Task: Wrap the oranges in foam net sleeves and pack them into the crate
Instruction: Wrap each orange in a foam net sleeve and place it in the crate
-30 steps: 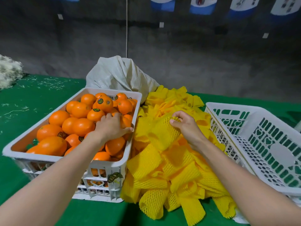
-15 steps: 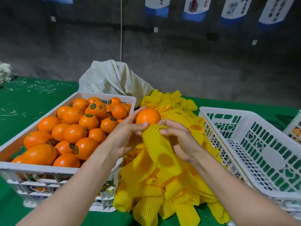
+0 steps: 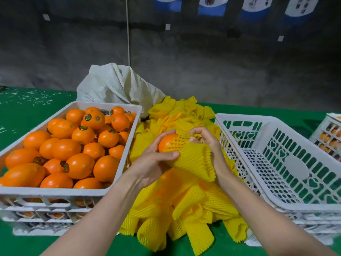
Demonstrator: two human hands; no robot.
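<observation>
Nearest me, both forearms reach in over the green table (image 3: 27,115), and between them spills a heap of yellow sleeves (image 3: 186,206), some hanging toward the near edge. Just above that heap my left hand (image 3: 153,163) cups an orange (image 3: 167,143) from below and behind, its thumb pressed flat on the yellow sleeve (image 3: 191,159) that half covers the fruit. My right hand (image 3: 206,141) curls its fingers over the sleeve's open mouth, pinching the net against the orange's far side; the sleeve's loose end flares out beneath that wrist. The bare part of the orange faces left. To my left stands a white crate (image 3: 60,191) piled with unwrapped oranges (image 3: 77,145), several with round stickers. To my right a second white crate (image 3: 276,198) sits tilted with its slotted walls showing green through them; I see no fruit in the part of it that shows. At the far right edge another crate (image 3: 330,133) holds something orange behind its mesh, too small to make out. Beyond the heap slumps a pale sack (image 3: 118,85) against the grey wall (image 3: 203,61).
</observation>
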